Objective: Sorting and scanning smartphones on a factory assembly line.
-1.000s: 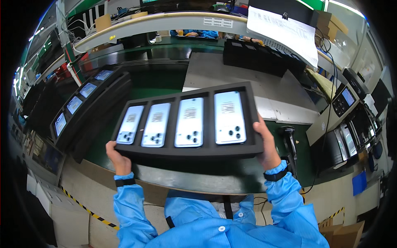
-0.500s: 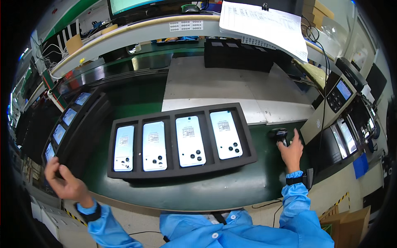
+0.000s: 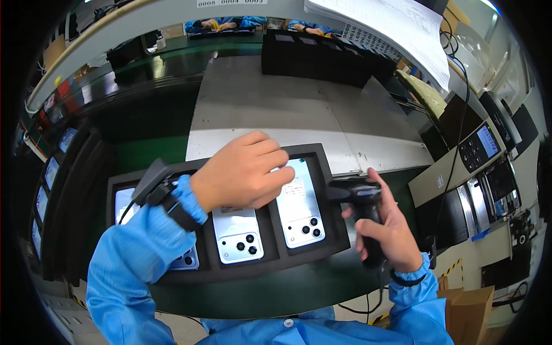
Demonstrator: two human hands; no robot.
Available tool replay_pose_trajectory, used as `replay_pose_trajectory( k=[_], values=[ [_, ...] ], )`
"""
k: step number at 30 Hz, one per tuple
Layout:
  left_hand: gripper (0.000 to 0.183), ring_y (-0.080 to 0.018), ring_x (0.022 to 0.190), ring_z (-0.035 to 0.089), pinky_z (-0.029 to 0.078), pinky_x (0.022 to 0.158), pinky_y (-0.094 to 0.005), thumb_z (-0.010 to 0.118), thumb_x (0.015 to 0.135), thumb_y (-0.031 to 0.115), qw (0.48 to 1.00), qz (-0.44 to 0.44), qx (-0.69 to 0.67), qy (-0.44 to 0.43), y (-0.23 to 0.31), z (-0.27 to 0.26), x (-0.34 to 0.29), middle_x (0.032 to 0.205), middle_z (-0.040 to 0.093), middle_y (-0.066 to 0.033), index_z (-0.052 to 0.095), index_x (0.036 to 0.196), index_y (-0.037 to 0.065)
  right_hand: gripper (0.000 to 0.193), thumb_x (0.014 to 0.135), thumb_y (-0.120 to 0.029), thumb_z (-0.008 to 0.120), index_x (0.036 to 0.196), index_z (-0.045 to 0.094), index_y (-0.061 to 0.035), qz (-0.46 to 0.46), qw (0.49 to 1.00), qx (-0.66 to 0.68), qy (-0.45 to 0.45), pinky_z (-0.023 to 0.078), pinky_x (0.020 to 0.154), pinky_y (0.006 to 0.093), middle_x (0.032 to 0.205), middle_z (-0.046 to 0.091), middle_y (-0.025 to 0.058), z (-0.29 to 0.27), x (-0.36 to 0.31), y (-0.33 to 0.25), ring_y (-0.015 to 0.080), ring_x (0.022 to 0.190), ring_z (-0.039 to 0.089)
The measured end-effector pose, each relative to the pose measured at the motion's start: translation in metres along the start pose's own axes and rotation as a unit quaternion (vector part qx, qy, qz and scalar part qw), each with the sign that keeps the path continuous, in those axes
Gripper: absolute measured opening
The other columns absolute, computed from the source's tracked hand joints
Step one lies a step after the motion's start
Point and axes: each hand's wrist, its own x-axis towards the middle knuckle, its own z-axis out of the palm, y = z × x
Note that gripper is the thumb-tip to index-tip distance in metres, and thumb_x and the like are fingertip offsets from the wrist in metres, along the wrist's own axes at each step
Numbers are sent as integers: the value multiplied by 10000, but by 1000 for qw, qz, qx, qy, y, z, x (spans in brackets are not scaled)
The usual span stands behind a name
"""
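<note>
My right hand (image 3: 397, 238) grips a black handheld barcode scanner (image 3: 357, 191) by its handle, with its head facing left toward the phones. Over the black foam tray (image 3: 340, 238) hangs my left hand (image 3: 244, 169), fingers curled in, the fingertips by the left edge of the rightmost light-blue phone (image 3: 299, 207). Whatever those fingers may hold is hidden. That phone lies back side up with a printed label. Beside it, another phone (image 3: 238, 237) is partly covered by my hand, and my left sleeve hides most of the phones further left.
More phones stand in a dark tray (image 3: 86, 167) at the left edge. A metal plate (image 3: 264, 103) lies behind the tray, bearing a stack of black trays (image 3: 316, 60). A label printer (image 3: 466, 167) stands right. Papers (image 3: 397, 29) overhang the shelf. Other people's hands (image 3: 221, 25) show beyond.
My left hand has swung from the left side to above the tray. My right hand has picked up the scanner and brought it beside the rightmost phone. The view has shifted.
</note>
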Motion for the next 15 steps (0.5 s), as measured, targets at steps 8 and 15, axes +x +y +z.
replay_pose_trajectory(
  k=[8,15],
  values=[
    [280,-274,950,607,476,886,-392,682,716,118,995,-85,-53,18,-8,38,5,974,647,-84,632,981,42,889,865,58,598,1552,105,-218,46,997,10,-60,528,503,286,987,556,109,22,11,-4,151,591,592],
    [432,-354,1338,419,307,1116,-499,614,870,256,966,-192,-173,-22,19,43,-1,1356,551,-136,592,1230,17,833,808,126,556,1524,243,-165,-61,985,-81,137,551,644,262,1185,578,125,-24,12,32,129,810,625]
  ],
)
